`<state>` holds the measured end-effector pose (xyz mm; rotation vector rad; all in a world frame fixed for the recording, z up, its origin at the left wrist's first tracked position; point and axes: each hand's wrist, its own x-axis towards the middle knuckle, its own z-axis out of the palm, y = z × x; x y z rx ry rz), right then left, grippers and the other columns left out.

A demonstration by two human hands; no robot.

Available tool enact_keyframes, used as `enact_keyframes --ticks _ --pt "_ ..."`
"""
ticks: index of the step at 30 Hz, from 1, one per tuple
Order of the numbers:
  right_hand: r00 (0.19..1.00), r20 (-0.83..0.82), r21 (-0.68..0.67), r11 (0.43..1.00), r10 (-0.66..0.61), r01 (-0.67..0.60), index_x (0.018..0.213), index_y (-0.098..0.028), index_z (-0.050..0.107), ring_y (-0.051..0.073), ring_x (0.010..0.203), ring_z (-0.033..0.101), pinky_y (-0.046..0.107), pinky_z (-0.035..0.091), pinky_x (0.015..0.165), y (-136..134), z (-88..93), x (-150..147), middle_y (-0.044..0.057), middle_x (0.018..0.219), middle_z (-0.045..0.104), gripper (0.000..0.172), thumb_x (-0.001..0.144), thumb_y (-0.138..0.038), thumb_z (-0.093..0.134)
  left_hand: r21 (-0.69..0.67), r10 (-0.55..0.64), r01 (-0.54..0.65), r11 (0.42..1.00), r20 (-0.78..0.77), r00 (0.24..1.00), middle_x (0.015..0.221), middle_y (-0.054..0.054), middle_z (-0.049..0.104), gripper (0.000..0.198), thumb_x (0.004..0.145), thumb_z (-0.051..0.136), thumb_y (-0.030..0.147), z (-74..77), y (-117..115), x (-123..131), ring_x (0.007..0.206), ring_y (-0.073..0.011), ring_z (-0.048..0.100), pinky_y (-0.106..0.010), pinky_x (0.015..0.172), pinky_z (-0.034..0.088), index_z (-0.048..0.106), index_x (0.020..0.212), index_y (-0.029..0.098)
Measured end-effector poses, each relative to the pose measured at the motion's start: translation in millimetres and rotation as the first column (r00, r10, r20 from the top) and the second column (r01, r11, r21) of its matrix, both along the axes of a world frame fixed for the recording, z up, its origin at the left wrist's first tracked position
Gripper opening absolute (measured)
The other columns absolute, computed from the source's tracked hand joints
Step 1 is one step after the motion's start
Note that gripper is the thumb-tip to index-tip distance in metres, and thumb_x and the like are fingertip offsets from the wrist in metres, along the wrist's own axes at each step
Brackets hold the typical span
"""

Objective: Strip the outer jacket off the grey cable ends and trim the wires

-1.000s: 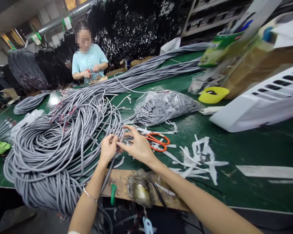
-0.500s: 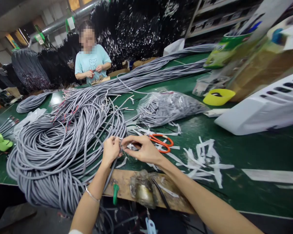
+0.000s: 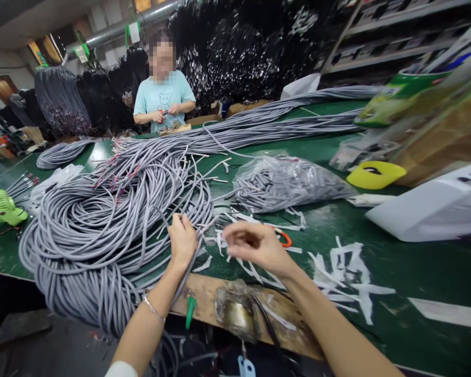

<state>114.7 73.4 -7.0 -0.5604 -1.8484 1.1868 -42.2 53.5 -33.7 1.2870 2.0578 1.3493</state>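
My left hand is closed around a grey cable, whose tail runs down past the wrist. Pale, pinkish wire ends show just right of its fingers. To the right, apart from that cable, my right hand hovers over the table with bent fingers. Motion smears its fingertips, and I cannot make out anything between them. Behind it, orange-handled scissors are partly hidden. A big coiled heap of grey cables lies left of my hands, with stripped red and white ends near its top.
Beyond my hands lies a clear bag of short grey pieces. White tape strips litter the green table. A wooden board with a metal fixture sits at the front edge. Across the table, a person works with their hands.
My right hand has pulled away to the right from the left hand and the cable. The left hand keeps its hold. The whole view has shifted somewhat.
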Motion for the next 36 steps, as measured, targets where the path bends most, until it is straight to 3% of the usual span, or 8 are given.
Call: enact_keyframes --ticks 3,7,10,15,20,29,33,36 --pt "0.935 -0.117 -0.178 0.934 -0.334 0.311 0.079 -0.018 0.056 0.004 0.039 0.034 0.017 0.027 0.034 1 -10.1 -16 -0.005 0.061 0.053 0.033 0.055 -0.033 0.073 0.073 0.048 -0.042 0.996 -0.084 0.995 0.058 0.001 0.049 0.012 0.088 0.035 0.022 6.5 -4 1 0.053 -0.0153 0.052 -0.024 0.052 0.033 0.042 0.077 0.021" --pt "0.966 0.031 -0.252 0.933 -0.256 0.256 0.083 -0.015 0.060 0.003 0.034 0.030 0.018 0.026 0.032 -4 -20.8 -34 0.001 0.069 0.062 0.036 0.056 -0.037 0.070 0.171 0.041 -0.003 0.985 -0.216 0.976 0.062 -0.002 0.053 0.011 0.087 0.035 0.021 7.5 -7 2 0.055 -0.0159 0.055 -0.024 0.052 0.033 0.043 0.081 0.020" --pt "0.966 0.080 -0.203 0.945 -0.246 0.257 0.072 -0.014 0.064 0.011 0.046 0.051 0.022 0.040 0.041 -8 -23.1 -38 0.005 0.068 0.066 0.022 0.066 -0.035 0.061 0.194 0.009 0.029 0.981 -0.195 0.981 0.058 0.000 0.051 0.012 0.088 0.034 0.023 4.5 -6 1 0.053 -0.0150 0.054 -0.024 0.052 0.035 0.042 0.079 0.020" --pt "0.948 0.161 -0.067 0.956 -0.273 0.286 0.067 -0.015 0.067 0.015 0.051 0.056 0.025 0.044 0.050 -2 -22.4 -31 0.004 0.061 0.066 0.019 0.070 -0.029 0.055 0.124 -0.145 0.125 0.984 0.168 0.975 0.053 0.005 0.049 0.021 0.087 0.035 0.036 2.7 -1 1 0.038 -0.0095 0.047 -0.021 0.043 0.036 0.044 0.080 0.019" --pt "0.919 0.150 0.025 0.930 -0.365 0.366 0.066 -0.015 0.065 0.012 0.046 0.048 0.023 0.038 0.044 8 -22.1 -22 0.002 0.058 0.063 0.021 0.073 -0.030 0.052 0.119 -0.445 0.454 0.883 0.521 0.728 0.058 -0.001 0.059 0.037 0.065 0.064 0.043 7.2 3 -1 0.048 -0.0099 0.053 -0.021 0.048 0.042 0.060 0.082 0.011" --pt "0.973 0.061 0.334 0.923 -0.222 0.190 0.068 -0.015 0.066 0.009 0.043 0.043 0.021 0.035 0.043 -13 -3.9 -23 0.001 0.054 0.058 0.020 0.078 -0.019 0.050 0.260 -0.284 0.206 0.943 0.314 0.906 0.073 -0.005 0.066 0.018 0.066 0.060 0.026 6.3 2 -7 0.064 -0.0139 0.060 -0.025 0.064 0.049 0.064 0.078 0.013" --pt "0.998 0.033 0.442 0.895 0.044 -0.054 0.066 -0.018 0.063 0.010 0.050 0.053 0.020 0.040 0.049 -29 -0.5 -24 0.001 0.057 0.062 0.018 0.078 -0.015 0.049 0.365 -0.283 0.190 0.911 0.219 0.934 0.070 -0.004 0.062 0.016 0.071 0.056 0.027 10.3 1 -9 0.064 -0.0132 0.057 -0.025 0.064 0.046 0.063 0.076 0.014" --pt "0.995 0.032 0.386 0.920 -0.091 0.072 0.069 -0.019 0.058 0.009 0.042 0.047 0.020 0.036 0.043 -27 -2.5 -20 -0.003 0.050 0.055 0.012 0.078 -0.023 0.052 0.435 -0.384 0.272 0.858 0.194 0.903 0.065 -0.002 0.057 0.018 0.074 0.055 0.032 17.1 -1 -10 0.062 -0.0129 0.054 -0.024 0.064 0.044 0.060 0.071 0.015"
